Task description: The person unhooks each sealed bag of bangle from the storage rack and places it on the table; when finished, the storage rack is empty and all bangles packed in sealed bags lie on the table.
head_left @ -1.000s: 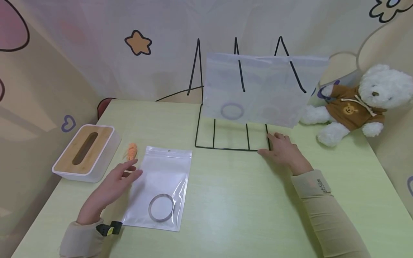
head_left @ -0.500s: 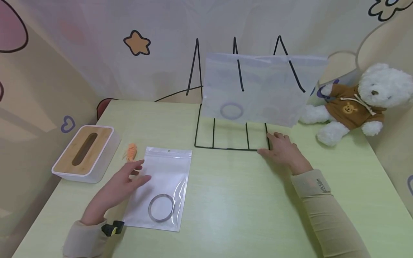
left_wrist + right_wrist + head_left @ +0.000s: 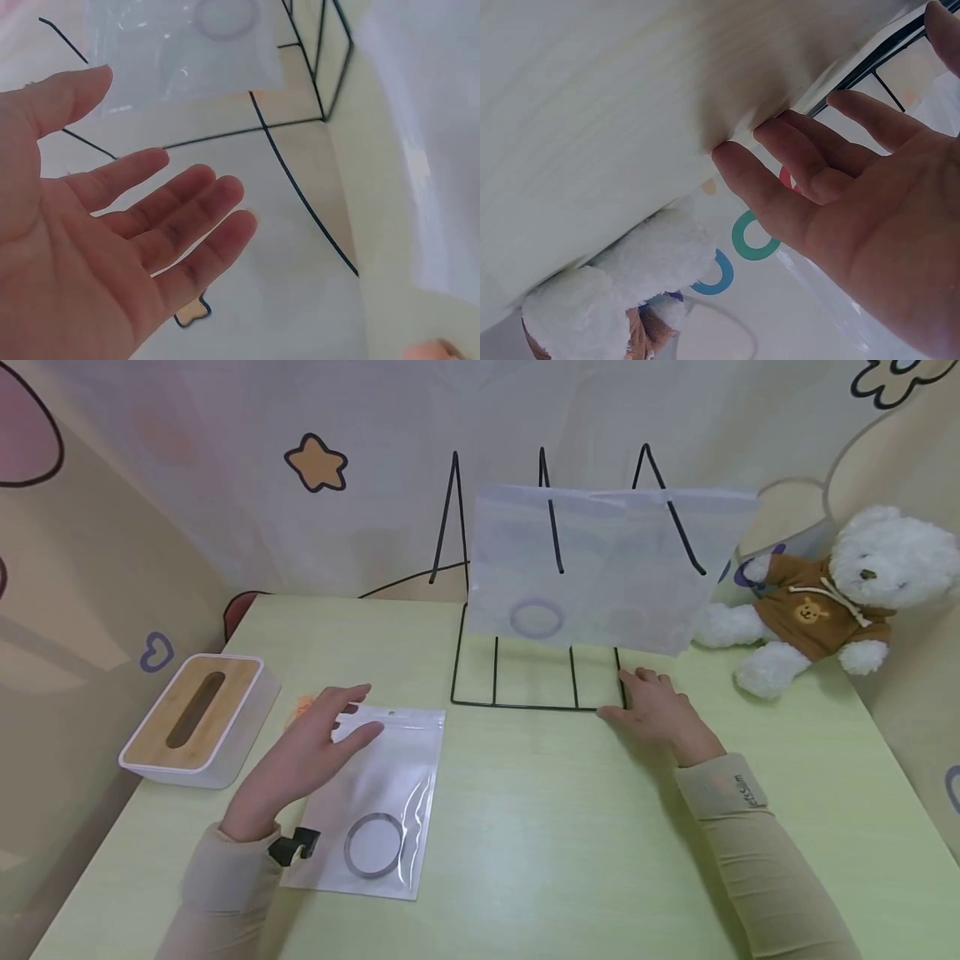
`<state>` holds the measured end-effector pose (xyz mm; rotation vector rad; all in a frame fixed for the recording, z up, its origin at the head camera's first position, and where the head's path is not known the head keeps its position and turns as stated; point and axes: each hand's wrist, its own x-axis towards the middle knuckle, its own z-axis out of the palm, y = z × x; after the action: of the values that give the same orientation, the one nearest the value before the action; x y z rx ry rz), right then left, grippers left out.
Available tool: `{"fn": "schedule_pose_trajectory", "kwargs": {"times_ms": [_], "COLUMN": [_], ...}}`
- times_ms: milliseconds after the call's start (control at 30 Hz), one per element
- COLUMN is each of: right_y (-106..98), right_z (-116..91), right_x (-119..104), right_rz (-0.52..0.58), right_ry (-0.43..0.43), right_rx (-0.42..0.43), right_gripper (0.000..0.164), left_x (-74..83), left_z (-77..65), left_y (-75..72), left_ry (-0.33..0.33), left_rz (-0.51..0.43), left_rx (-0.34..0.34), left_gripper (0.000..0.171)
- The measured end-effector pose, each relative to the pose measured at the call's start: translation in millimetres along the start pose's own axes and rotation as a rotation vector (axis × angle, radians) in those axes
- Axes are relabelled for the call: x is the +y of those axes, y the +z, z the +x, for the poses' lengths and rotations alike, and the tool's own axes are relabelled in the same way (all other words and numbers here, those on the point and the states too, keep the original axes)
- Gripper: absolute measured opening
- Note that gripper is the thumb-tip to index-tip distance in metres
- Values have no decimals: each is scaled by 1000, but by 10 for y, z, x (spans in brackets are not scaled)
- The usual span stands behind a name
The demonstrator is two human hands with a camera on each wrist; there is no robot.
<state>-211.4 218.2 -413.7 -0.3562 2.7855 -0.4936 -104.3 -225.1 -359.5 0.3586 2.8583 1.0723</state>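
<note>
My left hand (image 3: pixel 311 756) hovers over a clear zip bag (image 3: pixel 401 777) lying on the table, thumb and fingers spread, holding nothing. A grey ring (image 3: pixel 347 847) shows in the bag's lower part. Beyond stands a black wire display rack (image 3: pixel 525 707) with hooks. On two of its hooks hangs a cloudy clear bag (image 3: pixel 622 602), a faint ring showing near its bottom. My right hand (image 3: pixel 662 714) touches the rack base's front right corner, thumb at the front wire, fingers at the side. In the right wrist view its fingers are fairly straight, fingertips at the tabletop.
At left stands a tissue box (image 3: pixel 255 710) with a wooden lid. A small orange item (image 3: pixel 302 703) is mostly hidden behind my left hand. A white teddy bear (image 3: pixel 817 602) in a brown hoodie sits at the back right. A printed cloth backdrop (image 3: pixel 225 468) surrounds the table.
My left hand has moved right and forward over the top part of the zip bag, now covering much of the orange item. My right hand has stayed at the rack's corner.
</note>
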Motion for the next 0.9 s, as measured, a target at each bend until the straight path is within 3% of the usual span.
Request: {"fn": "schedule_pose_trajectory", "kwargs": {"times_ms": [267, 533, 700, 900], "right_y": [9, 12, 24, 47], "right_z": [0, 9, 21, 28], "right_x": [20, 20, 20, 27], "right_rz": [-3, -4, -2, -13], "right_ry": [3, 5, 10, 13], "right_rx": [9, 21, 25, 37], "right_gripper": [79, 79, 80, 79], "left_x": [450, 822, 909, 942], "left_z": [534, 963, 1248, 1435], "left_y": [79, 228, 274, 337], "left_ry": [133, 207, 179, 162], "left_rz": [-132, -220, -370, -579], "left_rx": [72, 81, 141, 204], "left_gripper": [69, 74, 76, 78]}}
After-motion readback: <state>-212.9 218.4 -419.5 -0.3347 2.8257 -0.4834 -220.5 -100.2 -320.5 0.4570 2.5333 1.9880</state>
